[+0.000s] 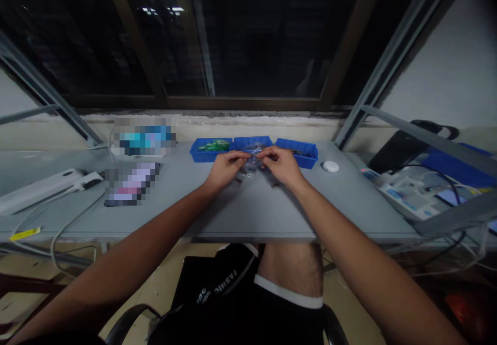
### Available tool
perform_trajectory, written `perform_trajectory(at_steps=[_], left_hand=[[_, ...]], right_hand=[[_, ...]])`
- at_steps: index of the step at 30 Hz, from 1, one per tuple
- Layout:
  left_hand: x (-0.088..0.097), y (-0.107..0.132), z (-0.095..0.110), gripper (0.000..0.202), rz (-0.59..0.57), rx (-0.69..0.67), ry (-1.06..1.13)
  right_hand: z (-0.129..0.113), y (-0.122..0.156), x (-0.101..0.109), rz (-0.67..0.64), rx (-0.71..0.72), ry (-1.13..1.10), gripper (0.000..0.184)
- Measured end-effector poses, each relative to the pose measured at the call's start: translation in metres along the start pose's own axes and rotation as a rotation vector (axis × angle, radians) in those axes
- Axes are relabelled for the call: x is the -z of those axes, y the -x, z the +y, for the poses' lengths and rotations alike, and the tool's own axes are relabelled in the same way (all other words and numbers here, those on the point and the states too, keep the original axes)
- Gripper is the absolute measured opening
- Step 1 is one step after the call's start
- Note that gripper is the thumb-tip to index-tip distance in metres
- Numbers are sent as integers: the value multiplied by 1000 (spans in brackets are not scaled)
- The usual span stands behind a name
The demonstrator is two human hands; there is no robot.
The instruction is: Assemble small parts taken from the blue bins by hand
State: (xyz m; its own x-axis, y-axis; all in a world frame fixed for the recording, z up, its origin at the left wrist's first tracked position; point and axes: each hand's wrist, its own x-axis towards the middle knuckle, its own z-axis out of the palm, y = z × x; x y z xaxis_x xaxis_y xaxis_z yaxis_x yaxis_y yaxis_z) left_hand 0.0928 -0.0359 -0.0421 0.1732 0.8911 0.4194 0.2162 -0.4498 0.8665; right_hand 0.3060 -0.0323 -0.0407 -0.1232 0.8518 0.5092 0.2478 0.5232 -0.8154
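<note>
Both my hands meet over the grey table just in front of three blue bins. My left hand and my right hand each pinch an edge of a small clear plastic bag held between them, fingers closed. A few small dark parts lie on the table below the bag. The left bin holds green pieces, the middle bin sits behind the bag, and the right bin holds small dark items.
A white round object lies right of the bins. A phone and a white power strip with cables sit at left. Boxes, papers and cables crowd the right side. Dark windows stand behind.
</note>
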Motion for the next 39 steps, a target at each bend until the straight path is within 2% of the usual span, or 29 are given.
perform_trajectory(at_steps=[3,7,11,13,16,20,23,27,32,35,39], left_hand=[[-1,1,-3,22,-39,35,30],[-3,1,-6,43,-111,85,101],[-5,0,-7,47,-40,159,199],[-5,0,-6,46,-29,172,234],[-6,-1,-4,43,-17,183,282],[-4,-1,-5,28,-12,130,258],[-1,-2,-5,15,-25,29,162],[2,-1,-4,14,-32,-48,7],[1,1,-4,23,-77,93,-91],[-1,2,-2,24,-57,191,-75],[-4,2,2,31,-38,198,72]], right_hand=[[-2,2,-4,-44,24,-46,21],[-2,4,-8,-128,-15,-93,17],[-2,3,-7,-22,-17,-61,14],[-2,2,-7,39,-16,-48,22],[-1,1,-6,6,-33,-110,35],[0,1,-3,-65,-17,-12,15],[1,1,0,-33,39,60,16],[2,1,1,1,44,50,16],[0,3,-4,-52,-102,-96,13],[-2,3,-6,-80,-101,-125,13],[-4,3,-6,-89,-88,-186,14]])
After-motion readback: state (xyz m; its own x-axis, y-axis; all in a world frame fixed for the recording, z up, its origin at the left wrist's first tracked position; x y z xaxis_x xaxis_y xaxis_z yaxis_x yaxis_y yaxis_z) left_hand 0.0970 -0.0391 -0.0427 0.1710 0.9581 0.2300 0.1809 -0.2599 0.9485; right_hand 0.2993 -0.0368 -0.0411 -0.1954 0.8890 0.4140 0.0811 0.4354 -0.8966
